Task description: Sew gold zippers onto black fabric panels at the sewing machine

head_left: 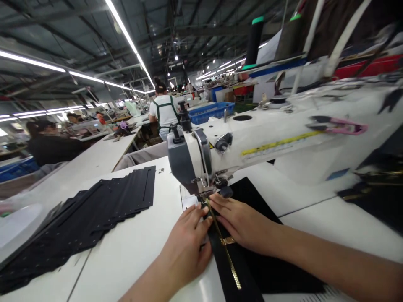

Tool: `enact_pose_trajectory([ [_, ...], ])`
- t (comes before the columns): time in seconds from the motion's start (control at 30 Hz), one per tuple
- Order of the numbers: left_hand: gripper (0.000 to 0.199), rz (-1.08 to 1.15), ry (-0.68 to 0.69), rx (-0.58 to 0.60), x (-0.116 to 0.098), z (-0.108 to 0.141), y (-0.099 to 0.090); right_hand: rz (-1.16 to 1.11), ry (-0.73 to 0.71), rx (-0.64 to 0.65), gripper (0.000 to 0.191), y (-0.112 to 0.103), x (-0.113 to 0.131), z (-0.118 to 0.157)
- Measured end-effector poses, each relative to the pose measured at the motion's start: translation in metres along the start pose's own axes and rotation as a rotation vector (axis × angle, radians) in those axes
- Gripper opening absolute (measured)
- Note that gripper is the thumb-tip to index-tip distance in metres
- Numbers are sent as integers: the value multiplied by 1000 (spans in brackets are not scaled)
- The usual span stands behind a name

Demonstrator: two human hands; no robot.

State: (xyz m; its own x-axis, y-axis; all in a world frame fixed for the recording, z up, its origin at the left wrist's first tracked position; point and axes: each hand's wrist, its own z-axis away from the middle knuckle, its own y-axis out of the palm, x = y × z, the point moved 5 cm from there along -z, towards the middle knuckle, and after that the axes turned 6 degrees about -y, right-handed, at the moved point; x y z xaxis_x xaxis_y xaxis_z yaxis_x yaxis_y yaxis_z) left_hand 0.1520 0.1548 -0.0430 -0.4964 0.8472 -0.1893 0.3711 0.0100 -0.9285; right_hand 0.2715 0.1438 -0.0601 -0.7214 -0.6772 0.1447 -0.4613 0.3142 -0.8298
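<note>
On a white tabletop [126, 260], black fabric [247, 274] with a gold zipper [231, 265] is set beneath a sewing machine [267, 130]. The right hand [244, 220] is laid flat beside the zipper, fingers extended; whether fabric is pinched by the left hand [185, 239] opposite cannot be told.

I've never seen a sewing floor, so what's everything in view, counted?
Sewing machine: one, white and grey, centre-right
Fabric: count unclear, black, under both hands
Zipper: one, gold, between the hands
Panels: many, black, overlapping, left
Worktable: one, white, beneath the work
Snips: one, pink-handled, on machine
Measuring strip: one, yellow, on machine
Thread cones: two, dark with green, upper right
Crates: at least two, blue, background
Co-workers: several, varied clothing, background
Ceiling lights: several, white, overhead
Distant things: too blurred
Left hand: one, bare, left of zipper
Right hand: one, bare, right of zipper
</note>
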Motion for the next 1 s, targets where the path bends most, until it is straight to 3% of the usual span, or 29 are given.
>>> enact_pose_trajectory([
  [0.13, 38, -34, 16, -52, -1, -2, -3, -100, 36, -22, 36, -8, -2, -2],
  [0.4, 30, -57, 63, -223, -19, 20, -2, -61, 162, 178, 46, -12, 31, 21],
  [1.0, 30, -51, 47, -156, 4, 1, 3, 17, 97, 101, 39, -3, 9, 2],
])
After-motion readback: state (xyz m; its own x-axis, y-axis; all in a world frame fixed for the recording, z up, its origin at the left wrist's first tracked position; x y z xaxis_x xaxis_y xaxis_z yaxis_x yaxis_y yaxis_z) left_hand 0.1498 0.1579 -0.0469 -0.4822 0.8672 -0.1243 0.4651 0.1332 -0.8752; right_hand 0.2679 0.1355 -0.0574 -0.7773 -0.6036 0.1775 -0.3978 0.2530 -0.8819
